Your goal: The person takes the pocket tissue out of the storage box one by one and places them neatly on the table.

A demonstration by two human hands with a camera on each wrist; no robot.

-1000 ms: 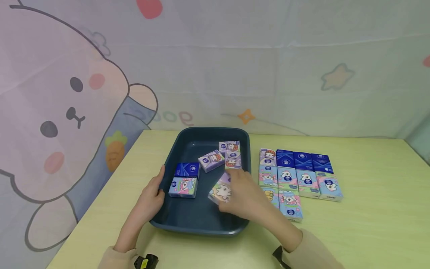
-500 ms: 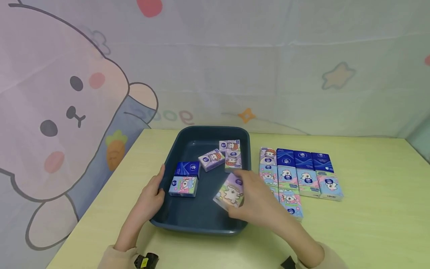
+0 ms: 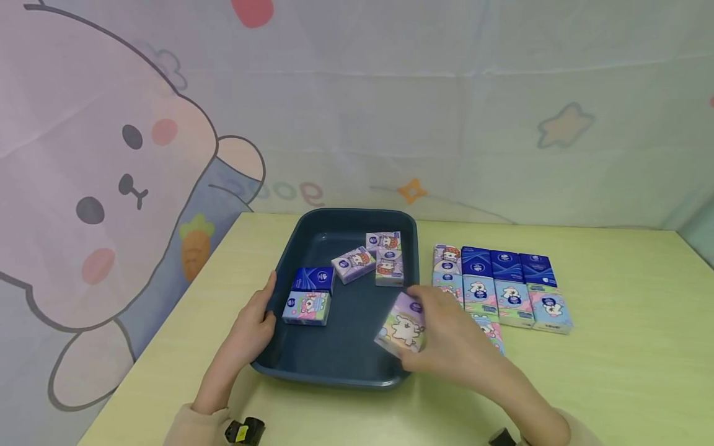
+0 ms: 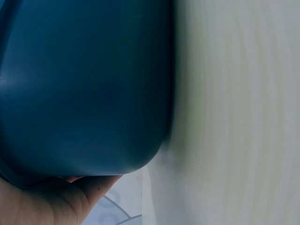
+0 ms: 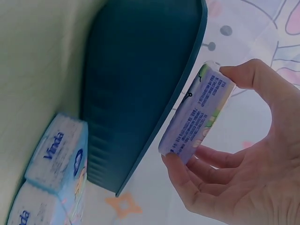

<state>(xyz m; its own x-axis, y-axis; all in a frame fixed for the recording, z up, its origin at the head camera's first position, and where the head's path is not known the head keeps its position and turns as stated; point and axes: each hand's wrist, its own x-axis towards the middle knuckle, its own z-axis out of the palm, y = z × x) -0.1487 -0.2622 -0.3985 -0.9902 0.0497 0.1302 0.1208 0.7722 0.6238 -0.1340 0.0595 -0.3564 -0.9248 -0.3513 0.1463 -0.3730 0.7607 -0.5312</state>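
Observation:
A purple tissue pack [image 3: 404,325] with a cartoon dog is pinched in my right hand [image 3: 449,337], over the right rim of a dark blue plastic tub [image 3: 331,359]. In the right wrist view, thumb and fingers hold the tissue pack [image 5: 197,112] by its two ends, beside the tub's rim. My left hand [image 3: 251,328] grips the tub's left rim. Inside the tub lie a dark blue tissue pack [image 3: 313,280], a light blue one [image 3: 307,308] touching it, and three purple ones [image 3: 354,265] near the right wall.
Right of the tub, rows of tissue packs lie side by side on the table [image 3: 625,347]: dark blue packs [image 3: 506,266] at the back, light blue packs [image 3: 513,301] in front. My right hand hides part of the nearest ones. A cartoon-printed cloth [image 3: 357,124] hangs behind.
My right hand has carried the purple tissue pack rightward, from inside the tub to above its right rim. My left hand stays on the tub's left side.

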